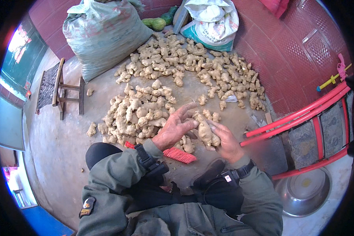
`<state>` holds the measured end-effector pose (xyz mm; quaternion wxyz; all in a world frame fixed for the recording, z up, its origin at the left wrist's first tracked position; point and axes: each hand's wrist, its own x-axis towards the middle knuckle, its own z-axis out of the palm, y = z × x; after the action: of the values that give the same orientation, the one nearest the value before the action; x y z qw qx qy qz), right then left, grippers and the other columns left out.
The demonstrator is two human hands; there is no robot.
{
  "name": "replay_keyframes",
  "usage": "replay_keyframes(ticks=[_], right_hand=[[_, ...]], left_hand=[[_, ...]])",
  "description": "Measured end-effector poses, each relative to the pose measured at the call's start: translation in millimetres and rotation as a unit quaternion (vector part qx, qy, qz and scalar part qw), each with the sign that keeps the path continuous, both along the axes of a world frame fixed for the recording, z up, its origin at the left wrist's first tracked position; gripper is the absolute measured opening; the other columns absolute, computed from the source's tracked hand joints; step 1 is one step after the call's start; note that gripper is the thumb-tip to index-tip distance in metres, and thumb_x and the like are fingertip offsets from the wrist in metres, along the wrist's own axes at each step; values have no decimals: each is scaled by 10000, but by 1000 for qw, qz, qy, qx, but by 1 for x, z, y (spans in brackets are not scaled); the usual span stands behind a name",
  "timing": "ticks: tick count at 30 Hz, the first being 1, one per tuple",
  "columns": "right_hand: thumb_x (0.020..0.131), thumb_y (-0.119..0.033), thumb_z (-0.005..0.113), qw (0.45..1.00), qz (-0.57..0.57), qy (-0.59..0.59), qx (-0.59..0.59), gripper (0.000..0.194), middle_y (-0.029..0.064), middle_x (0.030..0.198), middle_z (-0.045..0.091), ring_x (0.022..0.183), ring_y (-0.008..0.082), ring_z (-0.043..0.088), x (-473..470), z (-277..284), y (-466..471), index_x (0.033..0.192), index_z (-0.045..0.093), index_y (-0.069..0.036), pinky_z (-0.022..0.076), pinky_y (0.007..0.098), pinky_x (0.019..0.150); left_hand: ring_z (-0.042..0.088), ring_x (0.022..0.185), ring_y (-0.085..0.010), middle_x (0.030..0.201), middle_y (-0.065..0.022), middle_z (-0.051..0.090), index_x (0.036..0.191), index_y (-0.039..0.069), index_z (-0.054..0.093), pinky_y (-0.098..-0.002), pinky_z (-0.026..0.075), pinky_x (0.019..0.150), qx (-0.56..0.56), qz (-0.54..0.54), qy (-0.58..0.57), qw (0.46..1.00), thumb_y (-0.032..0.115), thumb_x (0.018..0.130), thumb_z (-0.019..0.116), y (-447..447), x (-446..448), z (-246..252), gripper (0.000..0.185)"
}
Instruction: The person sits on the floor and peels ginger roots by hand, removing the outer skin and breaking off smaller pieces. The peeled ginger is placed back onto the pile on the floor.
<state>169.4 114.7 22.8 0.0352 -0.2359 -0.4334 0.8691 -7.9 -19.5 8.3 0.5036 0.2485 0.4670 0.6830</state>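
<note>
A knobbly ginger root [206, 132] is held above the floor in my right hand [228, 144], its thumb and fingers around the right side. My left hand [174, 126] is at the root's upper left, index finger extended and thumb tip at its edge. Whether the left fingertips pinch the root cannot be made out. Under my left wrist lies a brush with red bristles [180, 155], partly covered by the arm. A heap of ginger [138, 113] lies left of my hands. Beyond it, more ginger [177, 56] is spread over the concrete floor [59, 153].
A full woven sack [106, 38] and a white-and-teal sack [211, 26] stand against the tiled wall, green gourds [155, 23] between them. At left is a wooden stool [59, 88]. A red metal frame [301, 110] and a steel basin [306, 191] are on the right.
</note>
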Motion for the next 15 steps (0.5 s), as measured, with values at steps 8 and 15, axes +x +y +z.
replay_keyframes(ticks=[8, 15], right_hand=[[1112, -416, 444, 995, 30, -81, -41, 380, 89, 793, 637, 538, 139, 549, 7, -4, 8, 1164, 612, -79, 376, 264, 432], [1109, -471, 433, 993, 15, -81, 85, 453, 57, 811, 660, 566, 117, 566, 10, 3, 6, 1165, 639, -72, 400, 258, 455]], left_hand=[[708, 748, -156, 896, -92, 706, 1297, -47, 632, -303, 603, 659, -14, -59, 28, 998, 148, 1010, 677, 10, -3, -11, 350], [684, 719, -144, 875, -75, 697, 1200, -46, 678, -295, 595, 630, -72, -29, 54, 995, 171, 1039, 628, 12, 0, -18, 274]])
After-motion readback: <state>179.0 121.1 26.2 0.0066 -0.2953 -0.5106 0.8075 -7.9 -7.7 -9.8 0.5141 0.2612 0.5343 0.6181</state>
